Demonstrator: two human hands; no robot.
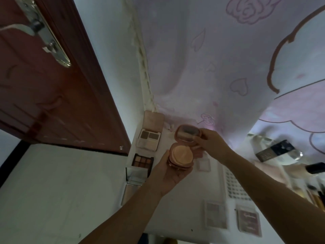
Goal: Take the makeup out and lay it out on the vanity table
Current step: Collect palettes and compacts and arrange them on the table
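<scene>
You have the round pink compact (pixel 181 155) up in the air between both hands, above the white vanity table (pixel 184 208) and not touching it. Your left hand (pixel 167 175) cups the base from below, fingers curled around its rim, so the pale powder puff faces up and stays level. Your right hand (pixel 209 143) pinches the edge of the raised lid, which stands open with its mirror towards you; holding it by the rim keeps your fingertips off the glass.

Taking the compact as your landmark: just to its left, near the wall, lies an open brow palette (pixel 149 138) with its lid leaning back, and below that, also left of the compact, a small eyeshadow palette (pixel 142 162) with a mirrored lid. Below and to the right of the compact lie a large white grid palette (pixel 233 185) and two flat pink palettes (pixel 216 215), all well apart from it. These pieces lie open, presumably to display them, so the compact likely goes down opened too, in the bare patch directly beneath it
</scene>
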